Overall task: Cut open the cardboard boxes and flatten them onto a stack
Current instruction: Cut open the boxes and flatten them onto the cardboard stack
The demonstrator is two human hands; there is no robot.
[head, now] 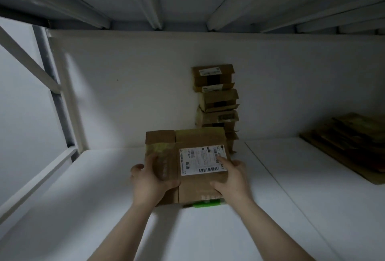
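our left hand [152, 181] and right hand [231, 179] grip the box [193, 138] by its sides, low over the bench [104, 198]. we should lay it flat, seam up, and steady it before cutting.

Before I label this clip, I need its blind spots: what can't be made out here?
Head view:
- Green object under the held box: mostly hidden by the box and right hand; unidentifiable.
- Shipping label text: too small, blurred.
- Bottom of the back stack: hidden behind the held box.
- Flattened cardboard, right: dark, cut off by the frame edge.
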